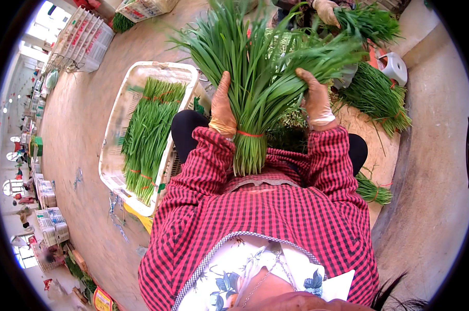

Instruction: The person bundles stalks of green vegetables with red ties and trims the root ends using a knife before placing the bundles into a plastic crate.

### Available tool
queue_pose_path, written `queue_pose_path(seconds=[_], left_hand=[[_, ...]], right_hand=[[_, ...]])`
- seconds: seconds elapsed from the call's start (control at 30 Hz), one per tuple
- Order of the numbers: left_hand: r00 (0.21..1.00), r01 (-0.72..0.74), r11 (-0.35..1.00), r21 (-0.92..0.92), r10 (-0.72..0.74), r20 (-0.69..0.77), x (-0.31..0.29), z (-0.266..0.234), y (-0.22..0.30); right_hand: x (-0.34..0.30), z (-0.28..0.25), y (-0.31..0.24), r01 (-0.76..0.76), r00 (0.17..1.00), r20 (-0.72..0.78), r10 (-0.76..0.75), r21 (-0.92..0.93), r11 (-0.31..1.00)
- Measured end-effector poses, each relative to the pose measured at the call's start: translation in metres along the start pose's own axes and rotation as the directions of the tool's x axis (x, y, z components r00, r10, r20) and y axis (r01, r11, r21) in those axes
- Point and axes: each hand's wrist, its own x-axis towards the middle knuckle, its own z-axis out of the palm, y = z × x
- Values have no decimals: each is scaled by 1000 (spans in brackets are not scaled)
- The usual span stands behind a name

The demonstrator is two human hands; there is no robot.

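A large bunch of long green garlic chives [260, 106] is upright in front of my chest, bound low down by a red band, its stem ends near my lap. My left hand [223, 106], in a thin glove with a yellowish cuff, grips the left side of the bunch, thumb up and fingers hidden behind the leaves. On the right side, my gloved right hand [317, 98] holds leaves that fan out to the right, its thumb in front. The leaf tips are blurred.
A white plastic crate [106, 155] at my left holds banded chive bunches [154, 137]. More bunches [377, 98] lie on a board [382, 147] at my right, near a white roll [394, 68]. Across from me, a co-worker's gloved hand [327, 12] holds chives. Stacked crates [84, 41] stand far left.
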Motion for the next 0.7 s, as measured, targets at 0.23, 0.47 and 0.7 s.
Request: queue_pose_path(seconds=[0.23,0.47,0.7], left_hand=[[999,39,996,-85,-38,18,-1,-8,-2],[994,-88,996,33,89,-57,28,-22,5],[985,-132,986,105,143,-99,19,-18,-4]], right_hand=[[-13,-25,-4,-124,985,110,135,-104,987],[-57,-10,36,-172,832,472,292,-282,944],[-66,11,54,21,750,562,348,-546,837]])
